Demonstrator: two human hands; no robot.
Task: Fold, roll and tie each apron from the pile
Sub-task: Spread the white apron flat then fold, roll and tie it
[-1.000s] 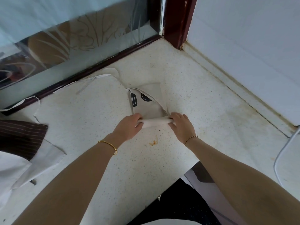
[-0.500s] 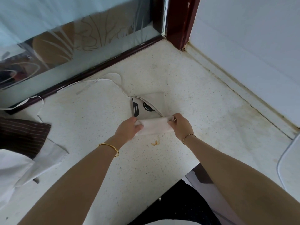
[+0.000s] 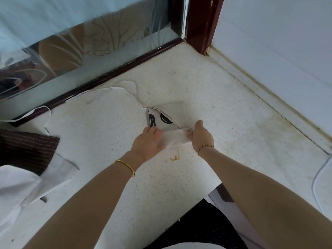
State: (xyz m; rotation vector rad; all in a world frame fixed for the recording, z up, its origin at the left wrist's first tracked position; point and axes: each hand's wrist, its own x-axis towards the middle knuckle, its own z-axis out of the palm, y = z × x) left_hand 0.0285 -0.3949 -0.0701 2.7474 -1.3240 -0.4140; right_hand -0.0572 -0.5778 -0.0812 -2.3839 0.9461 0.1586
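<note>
Apron (image 3: 173, 126) fabric is lying on the counter (image 3: 224, 123) below the dark window frame (image 3: 115, 74); I am gripping each end of its rolled part, left hand (image 3: 148, 141) and right hand (image 3: 201, 134). Uneven pressure could be skewing the roll, and the loose strap (image 3: 129, 92) risks tangling.

Gold bangle (image 3: 128, 167), thin wrist chain (image 3: 205, 147)

Speckled white counter (image 3: 224, 112) meets frosted window (image 3: 80, 44) and white wall (image 3: 287, 42).
</note>
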